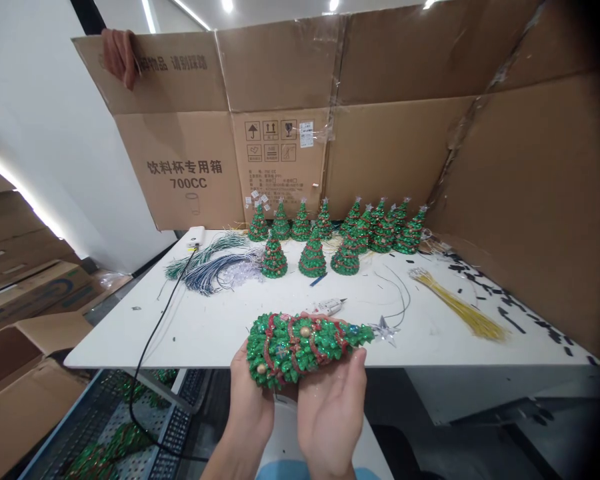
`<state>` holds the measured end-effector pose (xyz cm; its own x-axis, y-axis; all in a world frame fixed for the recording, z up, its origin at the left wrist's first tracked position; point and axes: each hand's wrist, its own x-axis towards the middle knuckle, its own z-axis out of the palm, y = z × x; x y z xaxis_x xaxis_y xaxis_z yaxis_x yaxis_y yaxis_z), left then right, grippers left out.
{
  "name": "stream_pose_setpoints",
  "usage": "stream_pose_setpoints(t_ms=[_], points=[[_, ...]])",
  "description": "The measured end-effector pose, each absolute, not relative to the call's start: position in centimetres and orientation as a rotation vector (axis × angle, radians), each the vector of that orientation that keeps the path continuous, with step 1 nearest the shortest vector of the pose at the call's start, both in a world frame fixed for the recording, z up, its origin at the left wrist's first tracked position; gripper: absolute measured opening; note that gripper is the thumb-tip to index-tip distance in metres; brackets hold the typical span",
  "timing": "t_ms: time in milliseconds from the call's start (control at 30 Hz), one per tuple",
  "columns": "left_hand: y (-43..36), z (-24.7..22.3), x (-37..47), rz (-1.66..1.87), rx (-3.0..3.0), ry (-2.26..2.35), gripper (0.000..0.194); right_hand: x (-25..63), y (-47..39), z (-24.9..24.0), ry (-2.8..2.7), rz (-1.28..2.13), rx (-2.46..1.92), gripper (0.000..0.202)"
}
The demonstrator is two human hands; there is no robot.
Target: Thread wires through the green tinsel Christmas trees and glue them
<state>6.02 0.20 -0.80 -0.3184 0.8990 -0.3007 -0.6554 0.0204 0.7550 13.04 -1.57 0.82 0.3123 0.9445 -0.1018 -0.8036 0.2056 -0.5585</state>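
A small green decorative Christmas tree (300, 350) with red garlands and gold beads lies sideways across both my hands, just over the table's front edge. Its clear star (385, 331) points right. My left hand (253, 393) cups the base end, its fingers partly hidden under the tree. Beneath the middle and tip end, my right hand (333, 400) supports it palm up, with the thumb raised at the front. Behind the tree, a white pen-like tool (330, 307) with a dark tip lies on the table, beside a thin looped wire (405, 297).
Several finished-looking trees (313, 259) stand toward the cardboard wall (395, 153). Bundles of green and dark blue wires (213, 270) lie left, yellow wires (460, 307) right, among black scraps (525, 307). A black cable (155, 333) hangs over the front edge near a crate (165, 427) holding more trees.
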Motion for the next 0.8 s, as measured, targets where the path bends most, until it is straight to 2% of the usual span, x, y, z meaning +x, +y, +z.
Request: stream_pose_setpoints(t_ms=[300, 500, 800], points=[[0.0, -1.2, 5.9, 1.571, 0.529, 1.041, 0.029, 13.3, -1.7, 1.3, -0.275, 1.192, -0.568, 0.064], [0.3, -0.1, 4.2, 1.372, 0.845, 1.023, 0.011, 15.7, -1.7, 1.9, -0.164, 1.155, -0.591, 0.068], [0.3, 1.0, 4.0, 1.220, 0.924, 0.936, 0.009, 15.7, -1.8, 1.4, -0.152, 1.163, -0.606, 0.061]])
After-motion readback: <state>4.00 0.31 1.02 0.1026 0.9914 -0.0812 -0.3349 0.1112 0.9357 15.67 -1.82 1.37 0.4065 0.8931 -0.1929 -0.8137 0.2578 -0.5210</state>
